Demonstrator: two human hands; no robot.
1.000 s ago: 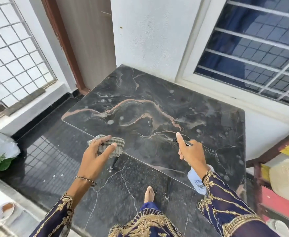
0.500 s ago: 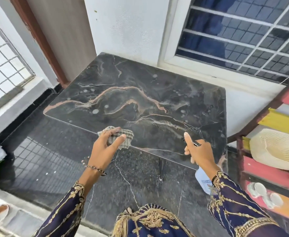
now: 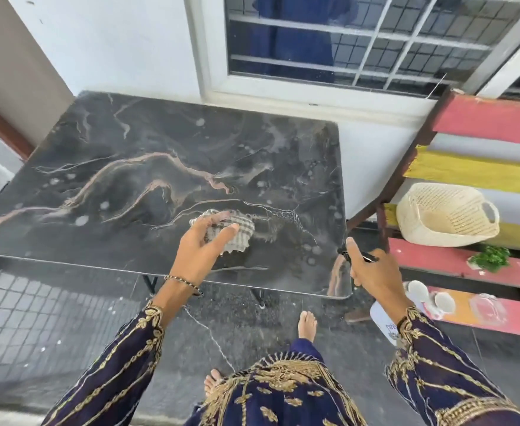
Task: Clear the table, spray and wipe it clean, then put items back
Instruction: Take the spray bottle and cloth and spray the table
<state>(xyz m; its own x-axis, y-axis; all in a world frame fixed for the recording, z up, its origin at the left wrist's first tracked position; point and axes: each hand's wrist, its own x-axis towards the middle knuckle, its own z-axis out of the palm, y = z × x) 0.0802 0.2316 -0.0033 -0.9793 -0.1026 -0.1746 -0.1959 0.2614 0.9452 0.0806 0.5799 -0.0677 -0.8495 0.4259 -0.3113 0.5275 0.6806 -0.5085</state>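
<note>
I stand at the dark marble-patterned table [image 3: 123, 167] set against a white wall below a barred window [image 3: 357, 41], my left hand [image 3: 201, 250] gripping a bunched checked cloth [image 3: 237, 233] between thumb and fingers and pressing it onto the tabletop near the front right corner. My right hand [image 3: 375, 275] is wrapped around the neck of a white spray bottle [image 3: 383, 321], forefinger laid along its black nozzle head, which sits just off the table's right edge and points over the surface (the bottle's body hangs below my wrist, mostly hidden by my sleeve). Pale round droplet marks dot the tabletop, thickest toward the left and near the right edge; nothing else rests on it apart from the cloth. To my right, a slatted rack [image 3: 483, 124] painted red and yellow carries a cream woven basket [image 3: 446, 213] tipped on its side, a small green sprig [image 3: 490, 258] on the slat beneath, and lower down some pale rounded pieces and a clear glass dish [image 3: 487, 309]. My bare feet show on the speckled dark floor under the table's front edge.
</note>
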